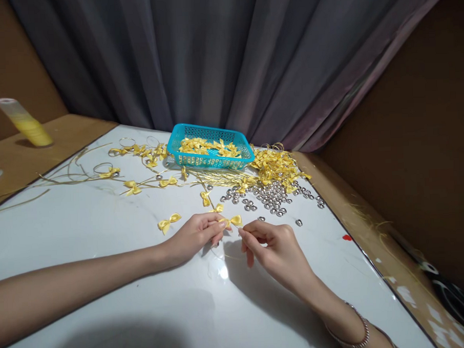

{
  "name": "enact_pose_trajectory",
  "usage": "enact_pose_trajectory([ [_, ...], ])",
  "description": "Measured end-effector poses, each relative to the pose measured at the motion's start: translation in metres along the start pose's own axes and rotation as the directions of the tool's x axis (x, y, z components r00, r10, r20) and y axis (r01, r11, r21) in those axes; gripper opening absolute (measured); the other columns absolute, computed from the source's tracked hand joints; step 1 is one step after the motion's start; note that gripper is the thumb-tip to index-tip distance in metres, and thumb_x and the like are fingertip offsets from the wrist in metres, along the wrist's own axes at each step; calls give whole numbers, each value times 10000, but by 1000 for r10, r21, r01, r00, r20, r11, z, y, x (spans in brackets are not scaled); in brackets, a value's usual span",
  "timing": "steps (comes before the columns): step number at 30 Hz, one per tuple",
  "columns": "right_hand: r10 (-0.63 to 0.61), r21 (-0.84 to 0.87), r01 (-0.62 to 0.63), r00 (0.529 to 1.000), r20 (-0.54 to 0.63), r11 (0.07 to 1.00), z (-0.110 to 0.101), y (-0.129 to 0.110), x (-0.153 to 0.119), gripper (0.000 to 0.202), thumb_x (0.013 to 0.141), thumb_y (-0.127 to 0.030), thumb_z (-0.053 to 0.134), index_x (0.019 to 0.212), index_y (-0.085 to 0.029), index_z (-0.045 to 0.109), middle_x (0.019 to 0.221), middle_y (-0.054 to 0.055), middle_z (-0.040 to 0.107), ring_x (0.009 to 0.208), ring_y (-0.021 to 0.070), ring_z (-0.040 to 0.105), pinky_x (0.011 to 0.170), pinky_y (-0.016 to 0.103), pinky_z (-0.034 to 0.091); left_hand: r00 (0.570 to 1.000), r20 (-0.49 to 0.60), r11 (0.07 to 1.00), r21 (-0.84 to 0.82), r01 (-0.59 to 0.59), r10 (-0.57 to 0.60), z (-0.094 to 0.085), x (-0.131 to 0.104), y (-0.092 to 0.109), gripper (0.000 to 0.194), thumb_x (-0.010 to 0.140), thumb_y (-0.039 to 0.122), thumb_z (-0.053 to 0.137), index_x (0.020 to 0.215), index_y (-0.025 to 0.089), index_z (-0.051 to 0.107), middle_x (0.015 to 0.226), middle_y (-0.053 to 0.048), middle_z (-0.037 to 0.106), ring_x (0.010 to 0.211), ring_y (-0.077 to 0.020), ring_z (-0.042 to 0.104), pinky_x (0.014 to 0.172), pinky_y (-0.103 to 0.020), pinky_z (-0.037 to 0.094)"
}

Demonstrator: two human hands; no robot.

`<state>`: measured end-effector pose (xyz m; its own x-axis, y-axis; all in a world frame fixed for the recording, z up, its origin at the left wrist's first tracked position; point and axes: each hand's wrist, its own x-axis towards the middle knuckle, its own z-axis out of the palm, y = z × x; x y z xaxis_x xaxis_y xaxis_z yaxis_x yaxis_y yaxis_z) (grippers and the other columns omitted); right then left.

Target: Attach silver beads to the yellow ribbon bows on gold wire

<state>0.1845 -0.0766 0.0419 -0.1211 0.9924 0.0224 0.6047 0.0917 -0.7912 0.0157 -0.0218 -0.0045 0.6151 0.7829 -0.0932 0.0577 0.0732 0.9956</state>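
Between the thumb and fingers of my left hand (pixel 200 233) is a yellow satin ribbon bow (pixel 234 220), one loop showing toward the right. My right hand (pixel 277 248) is closed in a pinch just right of that bow, on what looks like a thin strand running to it; the fingertips hide most of it. A fine gold strand also curves below the hands. Another yellow bow (pixel 168 223) lies loose left of my left hand. Silver oval beads (pixel 274 197) are spread beyond my right hand, with a single bead (pixel 298 222) lying apart.
A blue plastic basket (pixel 212 164) of yellow bows stands at the back of the white table (pixel 106 292). Right of it is a pile of yellow bows (pixel 275 164). Gold cords (pixel 217 179) lie in front. Black-handled scissors (pixel 444 288) and a ribbon-filled tube (pixel 30 126) flank the table.
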Motion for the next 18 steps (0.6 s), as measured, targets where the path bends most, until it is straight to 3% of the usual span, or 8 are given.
enact_pose_trajectory([
  [18, -20, -39, 20, 1000, -18, 999, 3, 3, -1, 292, 833, -254, 438, 584, -163, 561, 444, -3, 575, 411, 110, 556, 489, 220, 420, 1000, 3, 999, -40, 22, -22, -1, 1, -2, 310, 858, 363, 475, 621, 162, 463, 547, 50, 416, 521, -90, 361, 553, -224, 312],
])
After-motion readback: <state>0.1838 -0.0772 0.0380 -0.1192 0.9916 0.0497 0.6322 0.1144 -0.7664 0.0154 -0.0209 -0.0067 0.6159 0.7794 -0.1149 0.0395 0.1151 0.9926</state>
